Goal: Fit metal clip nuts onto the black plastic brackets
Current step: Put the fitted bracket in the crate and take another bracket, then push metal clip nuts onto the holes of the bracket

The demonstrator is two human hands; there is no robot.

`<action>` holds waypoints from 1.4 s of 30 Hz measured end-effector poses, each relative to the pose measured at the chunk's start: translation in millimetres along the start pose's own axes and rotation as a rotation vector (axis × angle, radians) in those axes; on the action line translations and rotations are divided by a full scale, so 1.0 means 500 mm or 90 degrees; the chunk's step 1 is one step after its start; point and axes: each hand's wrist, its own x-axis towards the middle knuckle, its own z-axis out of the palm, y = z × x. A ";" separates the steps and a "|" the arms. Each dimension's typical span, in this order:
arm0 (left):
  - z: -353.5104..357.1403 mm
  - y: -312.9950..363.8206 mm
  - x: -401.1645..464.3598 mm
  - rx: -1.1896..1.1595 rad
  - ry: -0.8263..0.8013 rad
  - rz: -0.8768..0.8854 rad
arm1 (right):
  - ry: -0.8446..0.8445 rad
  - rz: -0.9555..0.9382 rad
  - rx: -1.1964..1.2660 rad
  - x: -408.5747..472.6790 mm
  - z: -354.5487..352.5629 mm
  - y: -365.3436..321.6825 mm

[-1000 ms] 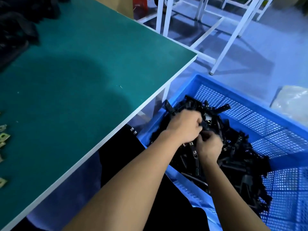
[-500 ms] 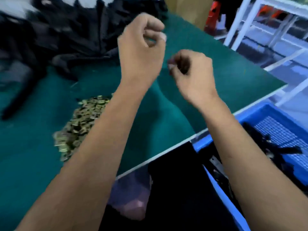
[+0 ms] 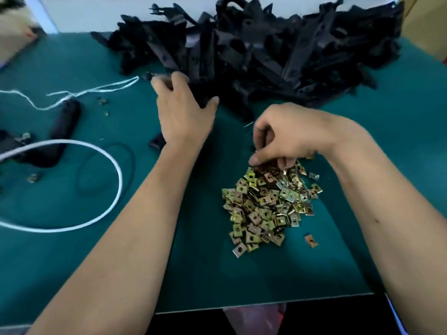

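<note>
From the head view, our right hand [image 3: 287, 139] dips curled fingertips into the nuts [image 3: 268, 204] heaped mid-table [image 3: 72, 238]; whether it pinches one, we cannot tell. Our left hand [image 3: 183, 112] reaches, fingers loose, against the brackets [image 3: 266, 52] piled behind. We read no writing anywhere.

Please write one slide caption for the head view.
Left hand reaches bracket pile; right hand picks from clip nuts.

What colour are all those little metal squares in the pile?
The clip nuts are shiny yellow-gold, some silvery, seen in the head view.
</note>
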 end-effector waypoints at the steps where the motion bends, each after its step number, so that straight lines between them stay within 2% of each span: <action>1: 0.003 0.000 0.003 -0.006 0.019 -0.007 | -0.013 -0.009 0.013 0.001 -0.003 0.005; 3: 0.005 -0.005 0.006 -0.050 0.073 -0.035 | -0.019 -0.036 0.014 0.001 -0.006 0.018; 6: 0.001 -0.018 0.020 -0.203 0.162 -0.138 | 0.053 -0.073 0.048 -0.001 0.001 0.047; 8: -0.002 -0.028 0.035 -0.283 0.176 -0.205 | 0.096 -0.084 0.132 -0.007 0.010 0.070; 10: -0.001 -0.032 0.042 -0.321 0.156 -0.224 | 0.132 -0.082 0.223 -0.010 0.017 0.086; 16: 0.002 -0.017 0.017 -0.381 0.065 -0.139 | 0.234 -0.072 0.452 0.002 0.026 0.090; 21: 0.005 0.006 -0.014 -0.330 -0.079 0.075 | 0.308 -0.091 0.659 0.008 0.030 0.083; 23: 0.010 0.014 -0.025 -0.332 -0.110 0.120 | 0.312 -0.100 0.720 0.007 0.031 0.078; 27: 0.012 0.011 -0.029 -0.372 -0.178 0.131 | 0.340 -0.113 0.712 0.002 0.031 0.073; 34: 0.016 0.011 -0.032 -0.375 -0.220 0.163 | 0.397 -0.116 0.665 0.008 0.034 0.073; 42: 0.020 0.011 -0.031 -0.368 -0.220 0.165 | 0.380 -0.018 0.776 0.016 0.036 0.074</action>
